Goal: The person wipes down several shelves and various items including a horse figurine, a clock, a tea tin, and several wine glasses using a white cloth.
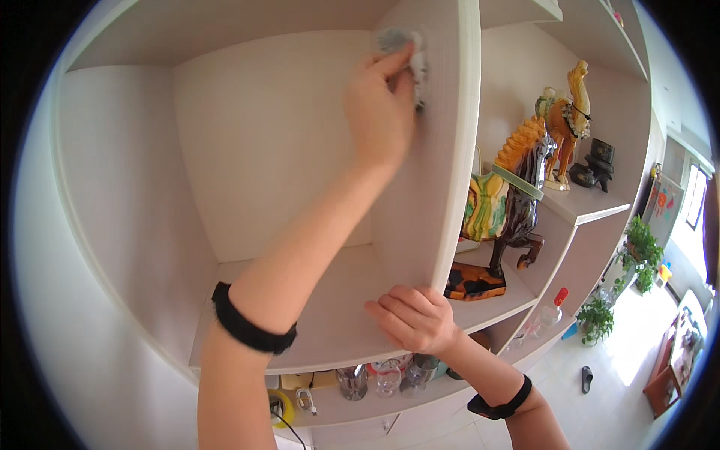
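Observation:
My left hand [382,107] is raised to the upper part of the upright divider panel [416,185] on the right of a shelf compartment. It grips a grey and white cloth [418,62], blurred, that lies against the panel. Lower down, my right hand [419,320] rests with curled fingers at the divider's lower front edge, just above the shelf board [315,304]; no object shows in it. Both forearms wear black bands.
Right of the divider stand a glazed horse figurine [506,197], a camel figurine [568,124] and a dark vessel [596,166]. Below the shelf are several glasses [388,378], a yellow tape roll [286,408] and a white cable [305,400]. Potted plants [595,319] stand further right.

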Available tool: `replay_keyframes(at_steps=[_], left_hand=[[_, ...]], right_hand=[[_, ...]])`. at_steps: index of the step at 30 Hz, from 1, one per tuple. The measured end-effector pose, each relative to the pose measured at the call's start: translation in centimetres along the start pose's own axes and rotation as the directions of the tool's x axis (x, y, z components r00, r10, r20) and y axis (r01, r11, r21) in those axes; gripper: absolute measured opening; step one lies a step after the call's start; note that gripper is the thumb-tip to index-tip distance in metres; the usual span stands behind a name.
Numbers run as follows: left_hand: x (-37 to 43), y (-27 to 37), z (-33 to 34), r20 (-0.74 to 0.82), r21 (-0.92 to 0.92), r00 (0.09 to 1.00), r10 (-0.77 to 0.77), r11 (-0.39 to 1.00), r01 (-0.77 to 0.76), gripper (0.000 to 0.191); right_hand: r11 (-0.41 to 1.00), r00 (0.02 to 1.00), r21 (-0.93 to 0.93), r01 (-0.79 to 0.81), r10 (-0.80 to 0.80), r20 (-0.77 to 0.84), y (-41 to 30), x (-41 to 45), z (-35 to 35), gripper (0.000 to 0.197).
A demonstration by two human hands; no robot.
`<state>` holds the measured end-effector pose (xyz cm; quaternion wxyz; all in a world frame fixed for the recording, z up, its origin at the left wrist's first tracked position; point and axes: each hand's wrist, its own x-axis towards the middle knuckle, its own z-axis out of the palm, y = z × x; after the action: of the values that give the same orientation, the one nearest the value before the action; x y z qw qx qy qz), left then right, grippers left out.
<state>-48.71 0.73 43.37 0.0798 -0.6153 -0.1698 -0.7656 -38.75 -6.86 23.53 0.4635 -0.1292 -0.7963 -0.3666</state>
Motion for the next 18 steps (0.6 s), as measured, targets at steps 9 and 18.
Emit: replay_keyframes(at_steps=[9,18], left_hand=[[-4.9,-13.0,-1.1,0.21,0.406,0.882,-0.422,0.858,0.314,0.032],[5.7,-10.9,2.8,-0.042,0.271,0.984,0.176,0.949,-0.158,0.03]], right_hand=[[0.999,1.0,-0.052,0.001,-0.001,0.001,0.0,0.0,0.3,0.028],[0.996,0.999,-0.087,-0.013,0.017,0.038,-0.3,-0.2,0.1,0.029]])
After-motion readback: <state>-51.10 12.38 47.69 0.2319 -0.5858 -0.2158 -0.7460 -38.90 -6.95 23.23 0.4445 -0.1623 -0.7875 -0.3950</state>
